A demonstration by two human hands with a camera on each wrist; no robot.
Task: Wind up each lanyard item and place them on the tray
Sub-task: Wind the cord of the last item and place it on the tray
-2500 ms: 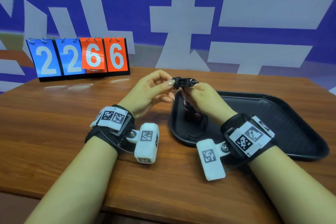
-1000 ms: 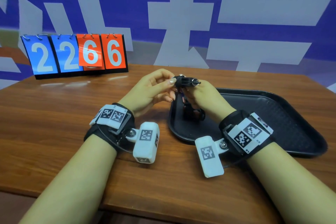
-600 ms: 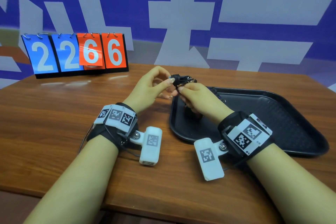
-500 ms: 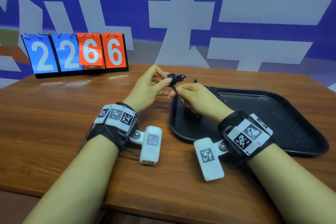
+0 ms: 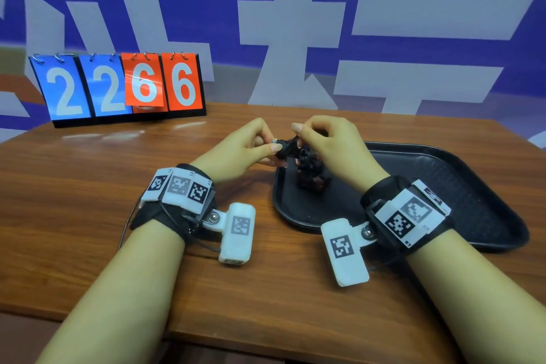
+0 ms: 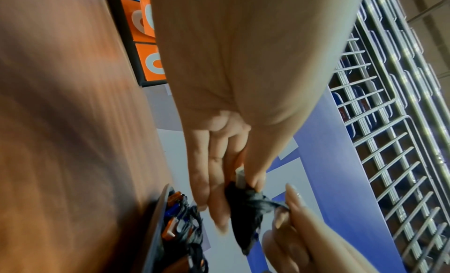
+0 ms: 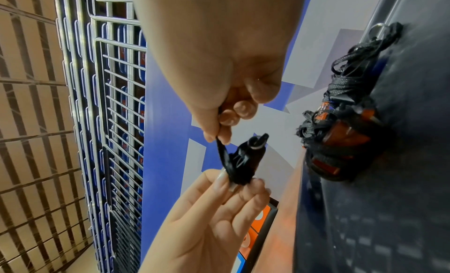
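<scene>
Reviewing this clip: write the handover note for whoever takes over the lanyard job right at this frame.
Left hand: pinches the small black lanyard item, held in the air by the tray's left end.
Right hand: pinches the free end of the cord, pulled out from the bundle.
Tray: holds a pile of wound lanyards; their number cannot be told.
Done: those on the tray.
Left: finish this wrap and set it on the tray. No other loose lanyards in view.
</scene>
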